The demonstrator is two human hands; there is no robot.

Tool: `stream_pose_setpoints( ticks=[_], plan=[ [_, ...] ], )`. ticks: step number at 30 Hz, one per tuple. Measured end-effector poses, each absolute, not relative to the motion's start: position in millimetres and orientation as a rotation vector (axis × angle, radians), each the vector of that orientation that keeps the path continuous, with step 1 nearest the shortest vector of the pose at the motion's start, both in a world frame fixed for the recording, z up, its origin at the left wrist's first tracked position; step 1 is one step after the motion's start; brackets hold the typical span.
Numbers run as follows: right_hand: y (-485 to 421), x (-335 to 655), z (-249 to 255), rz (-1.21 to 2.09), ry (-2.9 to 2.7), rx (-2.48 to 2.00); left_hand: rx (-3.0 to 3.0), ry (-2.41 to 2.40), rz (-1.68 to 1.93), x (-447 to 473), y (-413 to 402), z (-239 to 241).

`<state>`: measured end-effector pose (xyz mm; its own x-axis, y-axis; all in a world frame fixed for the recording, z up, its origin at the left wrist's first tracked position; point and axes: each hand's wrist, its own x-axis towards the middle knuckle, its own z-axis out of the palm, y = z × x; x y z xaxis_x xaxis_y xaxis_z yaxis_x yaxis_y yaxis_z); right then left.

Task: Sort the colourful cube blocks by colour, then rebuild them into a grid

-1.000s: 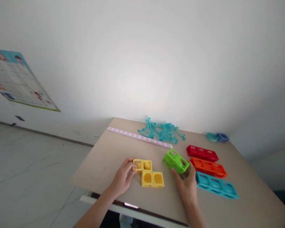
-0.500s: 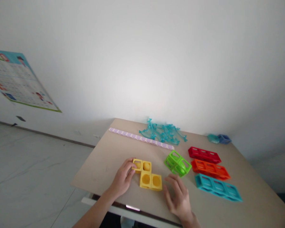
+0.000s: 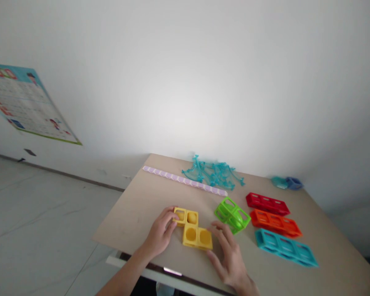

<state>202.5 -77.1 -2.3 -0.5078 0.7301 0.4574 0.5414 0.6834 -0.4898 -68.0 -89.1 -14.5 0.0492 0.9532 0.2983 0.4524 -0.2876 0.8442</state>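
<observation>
Yellow block point(image 3: 191, 226) sits near the front edge of the table point(image 3: 135, 222), a hand at either end of it. From where I stand, the pale wall point(image 3: 185, 82) takes up most of the view, with the floor point(image 3: 43, 205) stretching away to the left. The table stands against that wall, and a poster point(image 3: 30, 105) hangs well off to its left (too blurred for me to read). Across the back of the tabletop slants a purple strip point(image 3: 185, 181), with a tangle of teal sticks point(image 3: 217, 179) just behind. On the right lie three pieces side by side: the blue bar point(image 3: 277, 241) nearest the person, then the orange bar point(image 3: 273, 223), then the red bar point(image 3: 266, 206).

The left hand point(image 3: 160, 232) is closed on the yellow block's left end. The right hand point(image 3: 231, 257) is curved about the other end, thumb and forefinger apart; whether either presses on it, I can't tell. Just beyond those fingers lies the green block point(image 3: 232, 213).

The yellow block's long axis, stepped in the middle, runs from hand to hand, its right end closer to the person. It lies rightward of the left hand, the nearer one by its contact, and leftward of the right.
</observation>
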Motion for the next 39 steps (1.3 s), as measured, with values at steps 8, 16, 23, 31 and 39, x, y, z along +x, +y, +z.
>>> stream_pose_setpoints(
  ticks=[8,16,23,31,39],
  plan=[
    [-76,171,-2,0.465,-2.366,-0.965,1.781,1.383,1.219,-68,-90,-9],
    [-77,168,-7,0.484,-2.324,-1.025,1.785,1.403,1.240,-68,-89,-13],
    [-76,162,-6,0.472,-2.313,-1.046,1.594,1.438,1.333,-65,-88,-14],
    [-77,165,-12,0.534,-2.255,-1.031,1.168,1.448,1.534,-72,-83,-25],
    [-76,165,-3,0.974,-1.902,-1.045,1.611,1.504,1.420,-66,-82,-29]
  ],
)
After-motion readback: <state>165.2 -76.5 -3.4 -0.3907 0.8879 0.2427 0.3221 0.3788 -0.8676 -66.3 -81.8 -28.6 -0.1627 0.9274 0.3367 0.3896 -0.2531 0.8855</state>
